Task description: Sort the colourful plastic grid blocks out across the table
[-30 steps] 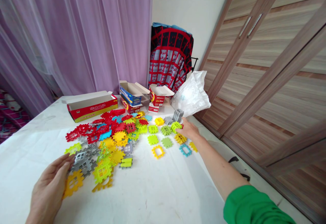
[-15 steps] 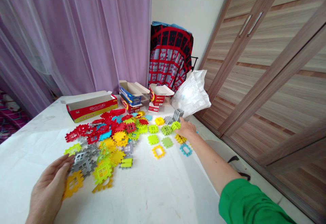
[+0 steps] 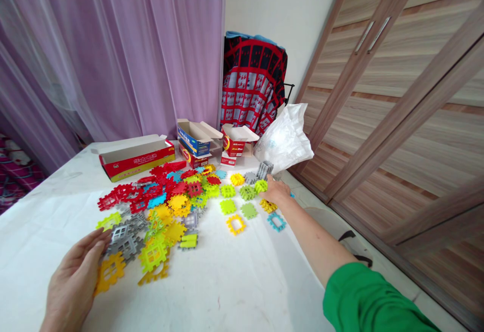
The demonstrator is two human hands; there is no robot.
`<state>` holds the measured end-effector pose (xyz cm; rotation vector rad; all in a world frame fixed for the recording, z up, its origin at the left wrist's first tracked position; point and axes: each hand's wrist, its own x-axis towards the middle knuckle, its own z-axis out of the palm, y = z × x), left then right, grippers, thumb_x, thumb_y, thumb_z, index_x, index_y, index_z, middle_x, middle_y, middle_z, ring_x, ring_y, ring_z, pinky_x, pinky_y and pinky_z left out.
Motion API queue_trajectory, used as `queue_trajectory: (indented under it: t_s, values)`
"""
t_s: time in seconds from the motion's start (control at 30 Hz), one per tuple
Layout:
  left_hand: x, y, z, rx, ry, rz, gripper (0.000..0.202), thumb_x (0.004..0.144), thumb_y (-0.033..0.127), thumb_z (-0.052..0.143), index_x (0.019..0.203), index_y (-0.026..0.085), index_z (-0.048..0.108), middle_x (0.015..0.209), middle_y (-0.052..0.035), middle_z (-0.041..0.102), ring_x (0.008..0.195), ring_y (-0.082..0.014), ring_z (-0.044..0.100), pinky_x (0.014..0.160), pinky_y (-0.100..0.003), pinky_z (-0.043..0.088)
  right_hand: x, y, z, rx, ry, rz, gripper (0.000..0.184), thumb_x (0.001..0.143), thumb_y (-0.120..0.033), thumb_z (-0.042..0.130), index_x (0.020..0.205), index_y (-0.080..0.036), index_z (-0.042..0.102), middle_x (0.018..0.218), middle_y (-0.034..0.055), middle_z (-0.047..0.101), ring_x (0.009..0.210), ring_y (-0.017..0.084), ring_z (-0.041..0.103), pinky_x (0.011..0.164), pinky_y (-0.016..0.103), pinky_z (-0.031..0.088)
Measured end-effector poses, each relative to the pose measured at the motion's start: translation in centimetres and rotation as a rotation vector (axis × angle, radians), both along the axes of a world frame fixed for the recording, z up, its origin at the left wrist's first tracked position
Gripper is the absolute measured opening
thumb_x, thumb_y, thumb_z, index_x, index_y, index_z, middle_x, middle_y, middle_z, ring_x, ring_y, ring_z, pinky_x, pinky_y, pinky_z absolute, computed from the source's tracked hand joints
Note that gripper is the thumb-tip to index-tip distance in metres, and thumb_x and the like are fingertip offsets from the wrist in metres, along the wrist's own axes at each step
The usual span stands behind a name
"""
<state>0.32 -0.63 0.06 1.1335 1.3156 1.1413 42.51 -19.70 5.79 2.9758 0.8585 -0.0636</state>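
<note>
My left hand (image 3: 74,275) rests at the near left edge of a heap of interlocking plastic tiles. Its fingers are stretched out beside a grey window tile (image 3: 120,233) and a yellow window tile (image 3: 110,271), with nothing visibly gripped. Over on the right, my right hand (image 3: 278,192) reaches down among sorted tiles. It is close to a lime green tile (image 3: 260,186), a stack of grey tiles (image 3: 265,170) and a dark yellow tile (image 3: 268,206). Its fingers are mostly hidden behind the hand, and I cannot tell whether they hold anything.
Behind the heap stand a long red and yellow box (image 3: 138,163), a blue box (image 3: 193,139) on a red one, and more red boxes (image 3: 235,145). A white plastic bag (image 3: 287,138) leans at the table's back right edge. A wooden wardrobe (image 3: 408,110) flanks the right side.
Almost nothing has changed. The view has shifted very slightly, and both hands stay in the same places beside the tiles.
</note>
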Motion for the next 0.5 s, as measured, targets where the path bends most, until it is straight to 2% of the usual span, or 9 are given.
queue_trajectory:
  t_s: [0.27,0.4,0.5]
  values:
    - [-0.1,0.1,-0.1,0.001,-0.014,-0.002,0.052,0.064,0.045,0.069,0.112,0.024,0.068,0.114,-0.0048,0.074,0.118,-0.027,0.063,0.11,-0.047,0.04,-0.3,0.0,-0.1,0.018,-0.004,0.005,0.068,0.076,-0.04,0.067,0.136,-0.015,0.046,0.111,0.0157,0.069,0.109,0.032,0.062,0.087,0.04,0.045]
    - [0.0,-0.1,0.2,-0.003,-0.013,0.001,0.051,0.064,0.046,0.069,0.11,0.024,0.068,0.113,-0.0042,0.074,0.117,-0.0264,0.063,0.111,-0.046,0.04,-0.2,-0.6,1.1,0.032,0.0,-0.019,0.071,0.075,-0.046,0.067,0.136,-0.019,0.047,0.113,0.0144,0.069,0.109,0.032,0.062,0.088,0.04,0.046]
    - [0.1,-0.1,0.3,0.002,-0.008,-0.004,0.051,0.063,0.047,0.069,0.108,0.024,0.068,0.113,-0.004,0.074,0.118,-0.0266,0.063,0.111,-0.046,0.04,0.2,-1.9,2.3,0.172,-0.005,-0.049,0.065,0.079,-0.045,0.062,0.137,-0.021,0.048,0.112,0.0117,0.07,0.109,0.03,0.063,0.087,0.038,0.047]
